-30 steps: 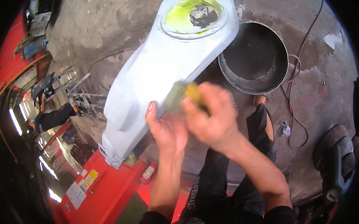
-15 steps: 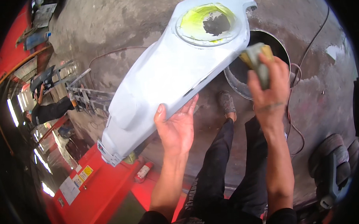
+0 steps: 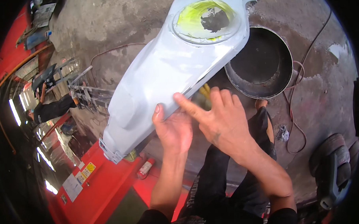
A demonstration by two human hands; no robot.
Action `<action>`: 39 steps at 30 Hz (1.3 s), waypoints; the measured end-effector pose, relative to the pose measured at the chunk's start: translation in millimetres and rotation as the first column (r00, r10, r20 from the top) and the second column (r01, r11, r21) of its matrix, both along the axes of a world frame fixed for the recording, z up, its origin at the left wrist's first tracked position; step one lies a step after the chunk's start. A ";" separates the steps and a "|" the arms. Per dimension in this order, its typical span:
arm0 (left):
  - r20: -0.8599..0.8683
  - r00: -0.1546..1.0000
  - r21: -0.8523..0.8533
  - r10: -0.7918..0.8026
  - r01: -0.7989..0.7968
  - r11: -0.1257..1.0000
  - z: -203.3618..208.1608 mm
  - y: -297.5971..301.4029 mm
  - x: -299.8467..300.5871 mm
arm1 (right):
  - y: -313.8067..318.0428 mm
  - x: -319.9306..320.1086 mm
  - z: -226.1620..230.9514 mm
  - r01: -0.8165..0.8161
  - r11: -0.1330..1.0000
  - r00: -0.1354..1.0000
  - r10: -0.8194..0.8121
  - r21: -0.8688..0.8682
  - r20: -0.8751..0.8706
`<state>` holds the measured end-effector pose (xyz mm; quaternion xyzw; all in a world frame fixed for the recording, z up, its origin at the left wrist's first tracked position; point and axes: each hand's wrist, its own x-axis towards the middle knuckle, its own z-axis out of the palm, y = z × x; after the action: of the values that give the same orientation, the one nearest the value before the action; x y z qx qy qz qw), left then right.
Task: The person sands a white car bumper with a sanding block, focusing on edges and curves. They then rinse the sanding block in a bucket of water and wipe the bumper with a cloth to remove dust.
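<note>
A long, pale grey body panel slants across the view, with a round opening near its far end lined in yellow-green. My left hand holds the panel's lower edge, thumb on the face and fingers hidden beneath. Close beside it, my right hand reaches over the same edge, index finger stretched onto the panel's surface. Its other fingers curl round a yellow sponge, mostly hidden behind them and the panel's edge. The grey-green pad on the sponge hardly shows.
A round dark basin stands on the concrete floor beyond my right hand. A hose loops next to it. At left are a metal rack and another person holding a dark part. A red cabinet stands lower left.
My right hand has come down and left with the sponge, from near the basin to the panel's lower edge. The panel has shifted slightly. My left hand keeps its hold.
</note>
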<state>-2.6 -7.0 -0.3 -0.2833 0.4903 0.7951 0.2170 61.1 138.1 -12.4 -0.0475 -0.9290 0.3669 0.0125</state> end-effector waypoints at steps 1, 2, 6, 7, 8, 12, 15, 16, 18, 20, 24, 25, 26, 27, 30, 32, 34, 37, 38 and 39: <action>0.031 0.999 0.014 0.035 -0.035 0.999 0.3 0.1 0.0 | 5.4 -0.2 0.3 -0.017 1.000 0.999 0.017 -0.009 0.028; 0.013 0.999 0.018 0.031 -0.031 0.999 0.9 2.8 0.4 | 14.8 -1.9 0.1 -0.034 0.999 0.998 0.035 -0.017 0.057; -0.020 0.999 0.028 0.044 -0.044 0.999 9.4 14.9 -2.7 | 49.7 0.7 -29.5 0.164 0.985 0.977 -0.156 -0.045 0.144; -0.013 0.999 0.029 0.053 -0.053 0.998 9.7 15.1 -2.4 | 50.0 2.1 -33.0 0.187 0.981 0.974 -0.178 -0.050 0.137; -0.013 0.998 0.029 0.061 -0.060 0.998 10.0 15.6 -2.1 | 49.3 3.2 -36.1 0.208 0.976 0.971 -0.200 -0.056 0.131; 0.003 0.996 -0.013 0.087 -0.087 0.996 2.2 11.9 2.9 | 20.4 -0.4 -13.0 0.029 0.995 0.998 -0.024 -0.095 0.053; -0.017 0.999 -0.048 0.044 -0.045 0.998 3.9 12.6 1.3 | 9.4 0.0 -11.2 -0.065 0.998 0.998 0.065 -0.012 -0.022; -0.031 0.999 -0.052 0.020 -0.021 0.998 4.8 12.8 -0.4 | 14.1 3.5 -11.3 -0.044 0.996 0.998 0.040 -0.077 -0.051; -0.041 0.999 -0.008 -0.016 0.016 1.000 4.4 8.3 -1.6 | 33.9 19.4 -14.3 -0.014 0.977 0.995 -0.008 -0.211 -0.101; -0.047 0.998 0.016 -0.033 0.034 0.999 3.7 6.7 -0.4 | 42.5 32.6 -15.8 0.191 0.927 0.948 -0.259 -0.324 -0.183; -0.059 0.998 0.018 -0.011 0.012 1.000 3.4 11.4 0.1 | 25.6 16.4 -26.7 0.386 0.859 0.865 -0.464 -0.335 -0.191; -0.063 0.998 0.017 0.000 0.001 1.000 1.9 11.3 0.1 | 19.6 5.5 -24.1 0.368 0.891 0.881 -0.426 -0.265 -0.208; 0.004 1.000 0.050 -0.018 0.017 0.999 0.4 7.0 0.7 | -1.6 0.9 -21.3 0.303 0.910 0.885 -0.379 -0.283 -0.271; 0.073 0.997 0.081 -0.034 0.028 0.996 -0.7 -3.3 3.6 | -18.6 -3.4 -17.4 0.180 0.940 0.899 -0.277 -0.289 -0.339; 0.083 0.996 0.027 -0.006 0.004 1.000 5.7 2.9 6.4 | -17.2 0.4 -16.2 0.054 0.973 0.889 -0.149 -0.223 -0.432; 0.006 0.999 -0.008 0.032 -0.032 0.999 8.9 12.9 1.9 | 8.2 -2.3 -32.1 0.269 0.928 0.880 -0.345 -0.257 -0.326; -0.058 0.997 0.013 0.055 -0.054 0.998 6.0 19.3 -1.0 | 21.5 -2.2 -38.4 0.426 0.877 0.843 -0.474 -0.223 -0.253; -0.035 0.999 0.001 0.008 -0.008 1.000 0.6 8.9 2.6 | -0.9 -8.2 -12.0 0.307 0.907 0.864 -0.393 -0.289 -0.314; -0.032 0.999 -0.046 -0.020 0.019 0.999 0.8 10.4 2.4 | -9.3 -9.0 -9.3 0.258 0.922 0.864 -0.354 -0.289 -0.357; -0.028 0.998 -0.094 -0.050 0.047 0.994 2.4 13.7 1.9 | -15.7 -10.3 -7.4 0.207 0.937 0.861 -0.311 -0.282 -0.402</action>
<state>-0.7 6.8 2.2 -0.2692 0.5368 0.7701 0.2153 50.8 122.3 -19.8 -0.0895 -0.8381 0.4678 0.2660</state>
